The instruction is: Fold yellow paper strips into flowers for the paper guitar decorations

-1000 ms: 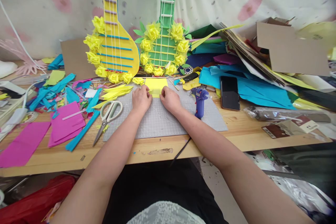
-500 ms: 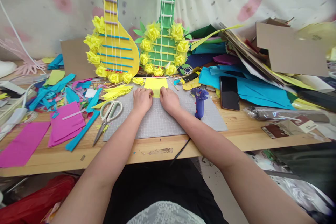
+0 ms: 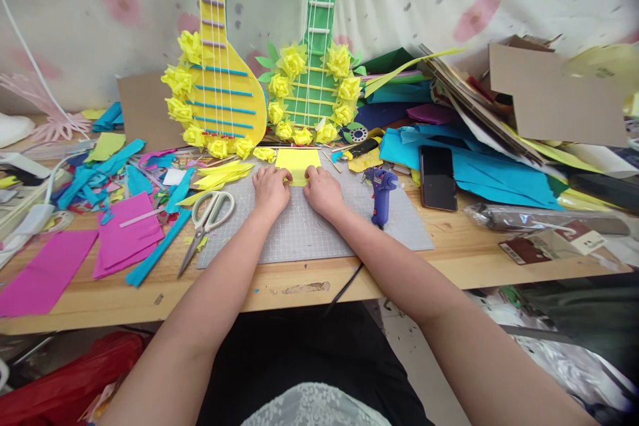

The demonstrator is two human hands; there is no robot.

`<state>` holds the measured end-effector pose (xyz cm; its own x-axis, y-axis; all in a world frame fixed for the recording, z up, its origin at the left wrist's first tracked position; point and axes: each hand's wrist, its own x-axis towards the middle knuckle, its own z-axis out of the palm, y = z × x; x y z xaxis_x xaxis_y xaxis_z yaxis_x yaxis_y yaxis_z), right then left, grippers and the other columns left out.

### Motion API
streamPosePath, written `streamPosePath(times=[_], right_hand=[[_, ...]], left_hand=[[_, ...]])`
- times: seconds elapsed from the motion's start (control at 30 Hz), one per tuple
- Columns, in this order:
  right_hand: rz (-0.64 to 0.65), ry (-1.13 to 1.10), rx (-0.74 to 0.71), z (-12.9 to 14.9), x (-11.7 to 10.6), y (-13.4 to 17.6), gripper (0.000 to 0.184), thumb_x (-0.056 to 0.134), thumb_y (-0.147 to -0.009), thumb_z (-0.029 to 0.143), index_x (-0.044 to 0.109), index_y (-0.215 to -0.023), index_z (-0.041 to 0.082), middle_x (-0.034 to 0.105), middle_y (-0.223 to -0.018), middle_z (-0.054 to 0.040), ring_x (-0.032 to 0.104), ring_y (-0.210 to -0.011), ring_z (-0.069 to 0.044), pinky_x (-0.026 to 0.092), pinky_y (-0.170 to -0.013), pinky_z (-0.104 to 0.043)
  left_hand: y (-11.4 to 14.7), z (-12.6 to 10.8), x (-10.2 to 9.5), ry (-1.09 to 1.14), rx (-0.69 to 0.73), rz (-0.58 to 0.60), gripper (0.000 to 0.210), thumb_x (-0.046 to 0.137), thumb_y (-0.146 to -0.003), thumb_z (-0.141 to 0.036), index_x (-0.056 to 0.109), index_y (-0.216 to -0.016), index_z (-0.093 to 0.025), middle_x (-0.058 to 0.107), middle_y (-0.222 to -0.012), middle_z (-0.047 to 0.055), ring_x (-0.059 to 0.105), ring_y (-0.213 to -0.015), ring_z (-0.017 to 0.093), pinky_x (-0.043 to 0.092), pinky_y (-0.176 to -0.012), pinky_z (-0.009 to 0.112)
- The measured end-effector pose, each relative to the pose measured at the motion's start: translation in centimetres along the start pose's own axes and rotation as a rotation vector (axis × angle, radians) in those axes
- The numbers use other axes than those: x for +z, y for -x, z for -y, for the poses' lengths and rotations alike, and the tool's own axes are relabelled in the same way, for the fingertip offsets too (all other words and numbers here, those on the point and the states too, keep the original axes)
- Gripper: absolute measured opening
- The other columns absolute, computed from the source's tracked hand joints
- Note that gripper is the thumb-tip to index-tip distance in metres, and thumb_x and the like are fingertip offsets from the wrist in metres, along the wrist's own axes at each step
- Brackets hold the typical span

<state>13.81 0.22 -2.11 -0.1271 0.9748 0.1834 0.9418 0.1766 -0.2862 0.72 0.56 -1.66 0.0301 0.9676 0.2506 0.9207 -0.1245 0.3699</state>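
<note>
The desk (image 3: 284, 276) stretches beneath your grip, the yellow guitar (image 3: 232, 96) and green guitar (image 3: 315, 103) beyond it, the mat (image 3: 299, 239) under it. Your left hand (image 3: 272, 188) and right hand (image 3: 323, 190) — fingers curled — look pinched on the near edge of the paper (image 3: 298, 160), just ahead and between. Hardly anything has shifted this past second — the paper seems mid-handling.

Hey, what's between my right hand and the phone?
In the head view, the blue glue gun lies between your right hand and the phone, on the grey cutting mat.
</note>
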Motion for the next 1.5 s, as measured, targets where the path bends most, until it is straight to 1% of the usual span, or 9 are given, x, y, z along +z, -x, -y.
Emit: streamPosePath(times=[0.1,0.37,0.53,0.67,0.73,0.83,0.97,1.23,1.5], right_hand=[[0.0,-0.052,0.006,-0.4,-0.1,0.0,0.028,0.039,-0.078,0.01,0.05,-0.103,0.017,0.057,-0.101,-0.0117,0.054,-0.09,-0.023,0.041,-0.073,-0.032],[-0.014,-0.159,0.027,-0.7,0.0,0.0,0.03,0.037,-0.075,0.008,0.05,-0.1,0.017,0.057,-0.099,-0.0107,0.052,-0.084,-0.02,0.039,-0.073,-0.03],[-0.138,-0.339,0.003,-1.6,-0.3,-0.2,0.025,0.039,-0.071,0.012,0.05,-0.091,0.019,0.055,-0.092,-0.0054,0.05,-0.082,-0.017,0.039,-0.072,-0.027],[-0.184,-0.504,0.09,-2.6,-0.1,-0.9,0.022,0.04,-0.067,0.014,0.049,-0.087,0.021,0.054,-0.082,-0.0015,0.05,-0.078,-0.015,0.04,-0.071,-0.026],[-0.178,-0.571,0.157,-2.9,0.1,-1.2,0.022,0.041,-0.066,0.014,0.048,-0.086,0.02,0.053,-0.079,-0.0008,0.05,-0.075,-0.015,0.04,-0.07,-0.026],[-0.175,-0.624,0.229,-3.1,0.4,-1.4,0.022,0.042,-0.065,0.014,0.049,-0.086,0.02,0.053,-0.077,-0.0002,0.05,-0.073,-0.014,0.04,-0.069,-0.026],[-0.183,-0.624,0.227,-3.3,0.6,-1.5,0.022,0.042,-0.065,0.014,0.049,-0.086,0.02,0.054,-0.077,0.0002,0.05,-0.071,-0.014,0.04,-0.068,-0.026],[-0.199,-0.66,0.219,-3.4,0.6,-1.5,0.023,0.042,-0.063,0.015,0.048,-0.086,0.02,0.054,-0.076,0.0005,0.05,-0.07,-0.014,0.04,-0.068,-0.026],[-0.227,-0.738,0.223,-3.6,0.9,-1.5,0.02,0.044,-0.061,0.014,0.046,-0.08,0.021,0.05,-0.072,0.0026,0.046,-0.062,-0.013,0.037,-0.064,-0.027]], left_hand=[[-0.1,0.4,-0.1,0.018,-0.029,-0.004,0.016,0.049,-0.076,-0.014,0.061,-0.077,-0.025,0.06,-0.089,0.006,0.048,-0.1,0.027,0.033,-0.087,0.042],[-0.2,0.9,-0.4,0.066,-0.117,-0.005,0.01,0.057,-0.073,-0.02,0.053,-0.081,-0.023,0.06,-0.085,0.005,0.051,-0.099,0.027,0.035,-0.086,0.041],[-0.6,1.6,-0.8,0.189,-0.158,-0.059,0.007,0.053,-0.077,-0.024,0.052,-0.084,-0.022,0.059,-0.079,0.002,0.054,-0.089,0.021,0.039,-0.083,0.036],[-2.3,2.3,-1.0,0.276,-0.149,-0.134,0.015,0.048,-0.081,-0.025,0.053,-0.094,-0.021,0.059,-0.078,0.002,0.055,-0.085,0.018,0.043,-0.079,0.032],[-3.5,2.3,-0.9,0.26,-0.125,-0.067,0.016,0.048,-0.08,-0.023,0.055,-0.095,-0.021,0.062,-0.083,0.003,0.056,-0.087,0.018,0.044,-0.079,0.032],[-5.1,1.8,-0.8,0.188,-0.043,0.133,0.016,0.05,-0.078,-0.019,0.06,-0.09,-0.02,0.065,-0.096,0.006,0.058,-0.086,0.018,0.045,-0.079,0.031],[-6.6,1.0,-0.9,0.083,0.025,0.282,0.024,0.055,-0.073,-0.014,0.062,-0.095,-0.02,0.065,-0.106,0.007,0.06,-0.088,0.019,0.045,-0.082,0.031],[-6.4,-0.3,-1.2,0.028,0.044,0.412,0.014,0.06,-0.07,-0.021,0.063,-0.083,-0.019,0.069,-0.088,0.005,0.062,-0.078,0.018,0.047,-0.072,0.028],[-5.2,-0.4,-2.2,0.104,0.078,0.423,0.005,0.056,-0.071,-0.021,0.058,-0.076,-0.019,0.066,-0.088,0.004,0.058,-0.079,0.016,0.043,-0.069,0.026]])
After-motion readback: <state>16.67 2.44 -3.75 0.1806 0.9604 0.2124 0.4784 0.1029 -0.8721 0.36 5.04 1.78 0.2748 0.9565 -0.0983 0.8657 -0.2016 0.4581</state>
